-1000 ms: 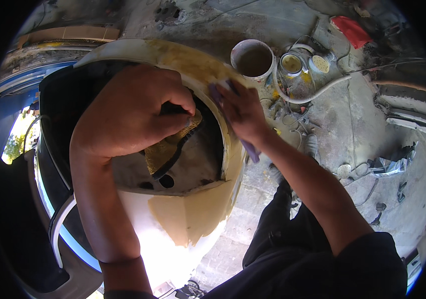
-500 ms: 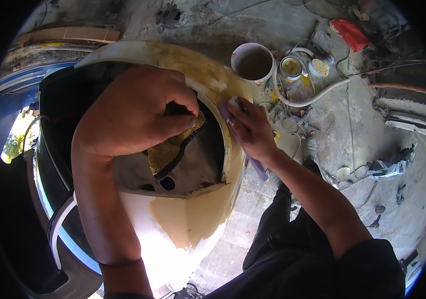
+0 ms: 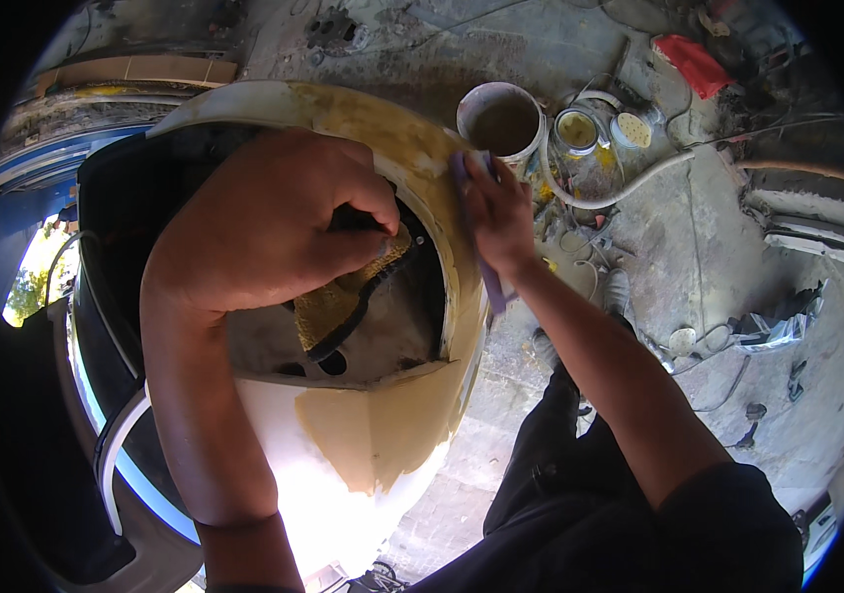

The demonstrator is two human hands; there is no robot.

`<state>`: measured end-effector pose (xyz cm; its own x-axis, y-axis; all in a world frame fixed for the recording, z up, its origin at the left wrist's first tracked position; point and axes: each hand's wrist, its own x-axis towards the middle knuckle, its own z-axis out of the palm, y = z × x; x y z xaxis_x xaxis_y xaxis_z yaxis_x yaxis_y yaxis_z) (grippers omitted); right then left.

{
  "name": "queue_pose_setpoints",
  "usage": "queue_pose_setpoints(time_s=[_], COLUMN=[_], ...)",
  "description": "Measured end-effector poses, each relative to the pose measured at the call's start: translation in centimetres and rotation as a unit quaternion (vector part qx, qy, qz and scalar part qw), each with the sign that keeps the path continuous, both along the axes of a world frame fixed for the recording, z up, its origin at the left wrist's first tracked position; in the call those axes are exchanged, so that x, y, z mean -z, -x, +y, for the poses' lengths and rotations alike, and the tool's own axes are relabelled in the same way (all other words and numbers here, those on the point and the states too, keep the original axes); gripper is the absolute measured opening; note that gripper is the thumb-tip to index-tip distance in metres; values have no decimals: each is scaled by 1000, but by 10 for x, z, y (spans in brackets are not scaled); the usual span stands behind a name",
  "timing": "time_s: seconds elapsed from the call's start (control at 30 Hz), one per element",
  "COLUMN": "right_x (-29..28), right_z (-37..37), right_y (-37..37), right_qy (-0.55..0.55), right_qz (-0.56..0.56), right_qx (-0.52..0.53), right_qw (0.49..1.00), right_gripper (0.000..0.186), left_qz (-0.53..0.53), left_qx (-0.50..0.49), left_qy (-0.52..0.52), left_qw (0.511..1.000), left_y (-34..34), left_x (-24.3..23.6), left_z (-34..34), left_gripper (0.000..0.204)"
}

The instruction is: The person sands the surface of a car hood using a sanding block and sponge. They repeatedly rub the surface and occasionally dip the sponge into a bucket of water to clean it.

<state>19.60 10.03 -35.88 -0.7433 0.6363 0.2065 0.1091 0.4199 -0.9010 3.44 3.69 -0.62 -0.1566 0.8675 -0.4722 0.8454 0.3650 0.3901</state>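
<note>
A white car body panel (image 3: 343, 425) with tan filler patches curves around a dark round opening. Above that opening my left hand (image 3: 294, 222) pinches a yellowish cloth with a dark edge (image 3: 333, 311), which hangs down into it. My right hand (image 3: 496, 212) is closed over a long purple sanding block (image 3: 489, 282). The block lies against the filler-covered outer rim of the panel, on the right side of the opening. My fingers hide much of its upper part, and its face against the panel is out of sight.
On the stained concrete floor stand a bucket (image 3: 499, 121), an opened tin (image 3: 577, 130) and a pale hose (image 3: 630, 196). A red bag (image 3: 693, 66) lies farther off. Clear plastic sheeting (image 3: 783, 326) sits at the right. My shoes and legs are below my right arm.
My right hand and the sanding block have slid a little away from me and to the right along the rim. My left hand has barely shifted, still with the cloth.
</note>
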Motion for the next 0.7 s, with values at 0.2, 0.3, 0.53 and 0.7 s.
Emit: queue_pose_setpoints(time_s=[0.2,0.3,0.53,0.7], right_x=[-46,-44,-24,-18], right_z=[-42,-41,-42,-41], right_y=[-55,-54,-45,-45], right_qy=[126,142,76,65], right_qz=[-49,-87,-26,-39], right_qx=[-23,-32,14,18], right_qw=[991,986,997,997], right_gripper=[48,47,45,47], left_qz=[-12,-18,-4,-9], left_qx=[11,23,58,55], left_qy=[18,43,61,68], left_qw=[1000,999,996,996], left_y=[-2,-12,-21,-27], left_x=[-5,-4,-2,2], left_z=[5,5,7,5], left_gripper=[19,18,16,17])
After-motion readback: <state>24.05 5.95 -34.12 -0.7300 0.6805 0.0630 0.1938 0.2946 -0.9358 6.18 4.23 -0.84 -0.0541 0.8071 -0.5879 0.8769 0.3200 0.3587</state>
